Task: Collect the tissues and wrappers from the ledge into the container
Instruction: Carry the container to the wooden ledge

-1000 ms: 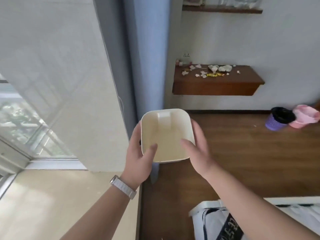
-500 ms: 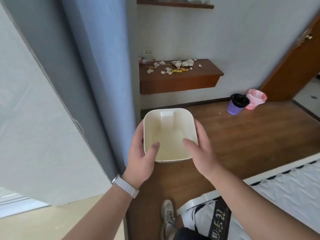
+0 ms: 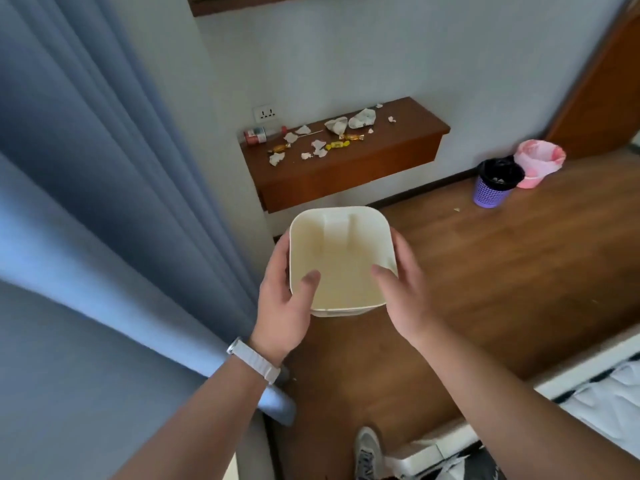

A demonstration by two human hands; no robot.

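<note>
I carry an empty cream-white container in front of me with both hands. My left hand grips its left rim, thumb inside. My right hand grips the right rim, thumb over the edge. Ahead, a brown wooden ledge is fixed to the wall. Several crumpled white tissues and yellow candy wrappers lie scattered on its top. A small red-and-white tube lies at the ledge's left end.
A blue curtain hangs close on the left. A purple bin and a pink bin stand on the wooden floor at the right. A brown door is further right. A bed edge is at lower right.
The view has swung right and drawn nearer to the ledge, which now looks larger. Both hands keep the same hold on the container.
</note>
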